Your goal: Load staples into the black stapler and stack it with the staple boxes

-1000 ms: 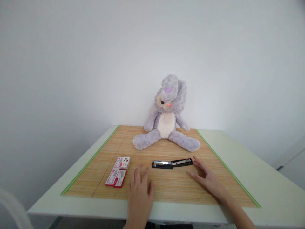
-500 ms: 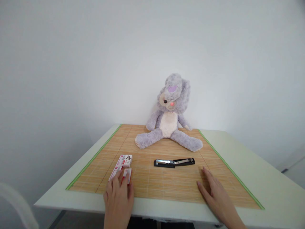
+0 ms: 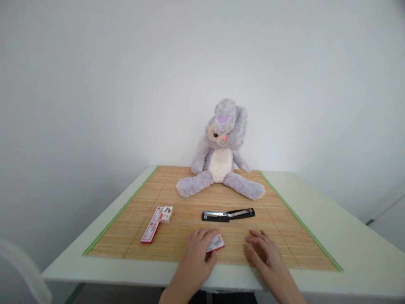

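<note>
My left hand (image 3: 198,257) grips a small white and red staple box (image 3: 217,242) low over the front of the bamboo mat; the fingers cover its left part. To the right, my right hand (image 3: 267,257) hovers near the mat's front edge with fingers bent and apart, holding nothing. Beyond both hands lies a black stapler (image 3: 228,215), swung open so its metal magazine shows. On the left, more white and red boxes (image 3: 151,232) lie in a row, with a smaller box showing a stapler picture (image 3: 166,214) touching them on the right.
A grey plush rabbit (image 3: 220,164) sits at the back of the mat against the white wall, legs spread. The bamboo mat (image 3: 180,236) has green edging and covers much of the pale table (image 3: 332,219). A curved white object (image 3: 25,270) stands at the lower left.
My left hand has moved right from the group of boxes, carrying one box to the middle front. My right hand has shifted slightly left, its fingers now more bent.
</note>
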A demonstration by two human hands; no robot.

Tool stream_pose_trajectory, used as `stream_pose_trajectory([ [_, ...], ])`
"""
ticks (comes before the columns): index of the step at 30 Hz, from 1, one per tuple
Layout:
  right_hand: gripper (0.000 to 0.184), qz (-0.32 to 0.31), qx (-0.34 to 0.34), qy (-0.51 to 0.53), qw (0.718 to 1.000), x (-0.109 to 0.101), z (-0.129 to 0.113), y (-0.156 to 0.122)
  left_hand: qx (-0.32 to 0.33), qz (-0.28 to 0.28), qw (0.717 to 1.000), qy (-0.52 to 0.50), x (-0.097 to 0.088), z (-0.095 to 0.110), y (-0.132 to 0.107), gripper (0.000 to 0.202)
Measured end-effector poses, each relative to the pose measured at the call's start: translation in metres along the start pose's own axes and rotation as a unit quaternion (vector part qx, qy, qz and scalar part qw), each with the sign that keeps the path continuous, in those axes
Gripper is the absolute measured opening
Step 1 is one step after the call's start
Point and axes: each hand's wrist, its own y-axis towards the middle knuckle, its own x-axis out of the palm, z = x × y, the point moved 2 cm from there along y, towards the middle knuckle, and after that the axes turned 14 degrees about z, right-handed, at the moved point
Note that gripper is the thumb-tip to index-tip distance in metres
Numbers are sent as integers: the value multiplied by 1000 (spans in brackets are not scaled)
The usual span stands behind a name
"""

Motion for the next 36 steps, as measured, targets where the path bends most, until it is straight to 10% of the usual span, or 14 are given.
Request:
stream_pose_trajectory([
  [16, 34, -61, 148, -59, 985, 51, -61, -7, -15, -9, 1000, -10, 3, -30, 12, 38],
  [25, 53, -118, -6, -10, 993, 22, -61, 11, -6, -22, 999, -26, -14, -45, 15, 42],
  [36, 38, -199, -19, 28, 980, 14, -59, 28, -22, -44, 997, -52, -22, -54, 17, 33],
])
